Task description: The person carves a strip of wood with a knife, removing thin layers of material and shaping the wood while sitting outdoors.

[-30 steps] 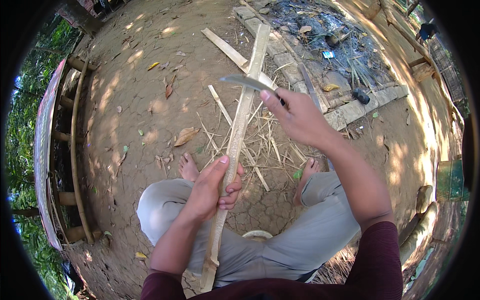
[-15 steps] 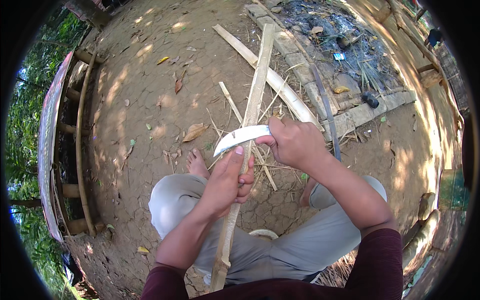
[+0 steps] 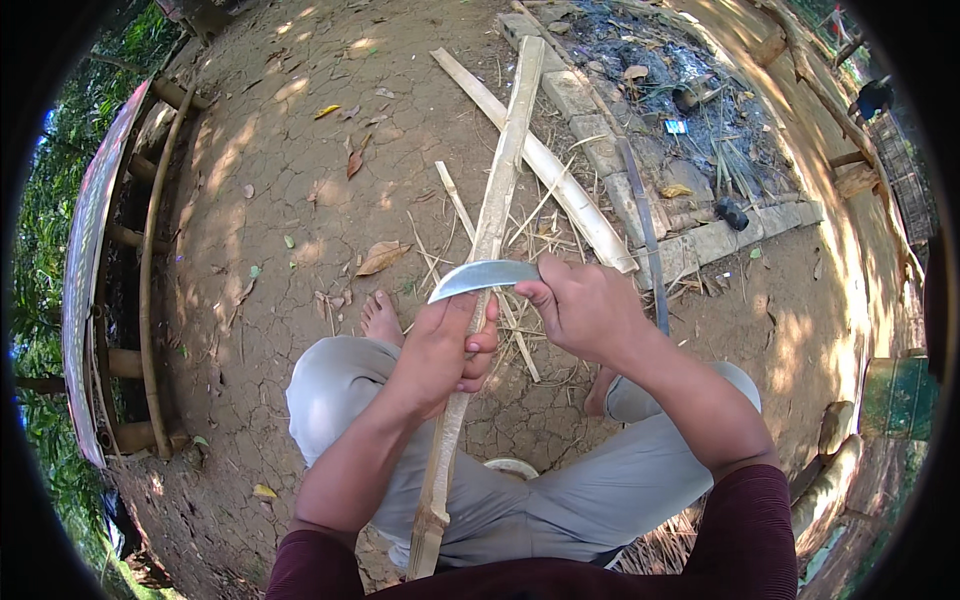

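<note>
My right hand (image 3: 595, 312) is closed around a knife, its handle hidden in the fingers. The knife's curved silver blade (image 3: 482, 276) points left and lies across a long bamboo strip (image 3: 507, 160). Just below the blade, my left hand (image 3: 438, 352) grips this strip, with its thumb up close to the blade's edge. Running from between my knees out to the far side, the strip has a knot near its lower end. Beyond my hands, a wider split bamboo piece (image 3: 578, 208) lies on the ground, partly under the strip.
Thin shavings (image 3: 540, 240) and a short stick (image 3: 455, 197) litter the cracked earth. At the far right, a brick border (image 3: 600, 145) surrounds an ash heap (image 3: 660, 90). A long dark narrow bar (image 3: 643, 220) rests against the bricks. Between my legs sits a pale round container (image 3: 512, 467).
My left thumb has moved up toward the blade. The knife has tilted, so its blade looks darker and less broad. The whole view has shifted slightly.
</note>
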Action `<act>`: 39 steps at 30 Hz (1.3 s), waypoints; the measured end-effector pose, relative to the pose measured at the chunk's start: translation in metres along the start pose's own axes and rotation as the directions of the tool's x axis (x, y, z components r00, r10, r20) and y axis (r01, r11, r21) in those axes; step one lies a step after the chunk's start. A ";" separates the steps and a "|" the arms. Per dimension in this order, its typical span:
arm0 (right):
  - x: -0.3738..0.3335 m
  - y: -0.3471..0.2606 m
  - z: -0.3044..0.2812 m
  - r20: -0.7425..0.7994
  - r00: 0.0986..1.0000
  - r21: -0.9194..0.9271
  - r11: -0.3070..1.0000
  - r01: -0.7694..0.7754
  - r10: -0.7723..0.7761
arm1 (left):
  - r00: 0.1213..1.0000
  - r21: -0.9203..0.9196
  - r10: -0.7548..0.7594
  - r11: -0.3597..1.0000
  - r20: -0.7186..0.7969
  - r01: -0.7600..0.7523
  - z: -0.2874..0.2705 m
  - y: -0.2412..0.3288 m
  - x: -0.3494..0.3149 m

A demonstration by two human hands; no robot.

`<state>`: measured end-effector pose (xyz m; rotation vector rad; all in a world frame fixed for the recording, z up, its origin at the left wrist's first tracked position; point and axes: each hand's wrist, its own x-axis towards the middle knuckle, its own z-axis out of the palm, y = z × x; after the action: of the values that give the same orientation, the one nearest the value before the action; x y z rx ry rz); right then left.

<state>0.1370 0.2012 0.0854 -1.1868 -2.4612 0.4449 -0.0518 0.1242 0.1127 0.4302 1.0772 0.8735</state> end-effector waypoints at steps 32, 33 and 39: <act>-0.007 0.024 -0.029 0.026 0.999 -0.012 1.000 -0.026 0.026 | 0.995 0.078 -0.080 0.994 0.055 0.076 0.027 -0.007 0.016; -0.005 0.028 -0.031 0.000 1.000 0.000 1.000 -0.032 0.032 | 0.996 0.102 -0.079 0.992 0.049 0.074 0.030 -0.009 0.016; 0.012 0.068 -0.025 -0.130 0.991 -0.174 0.985 0.009 -0.032 | 0.994 0.141 -0.082 0.987 0.065 0.072 0.032 -0.011 0.021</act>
<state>0.1869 0.2543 0.0801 -1.2145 -2.4341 0.1430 -0.0149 0.1373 0.1069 0.5281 1.0855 0.7121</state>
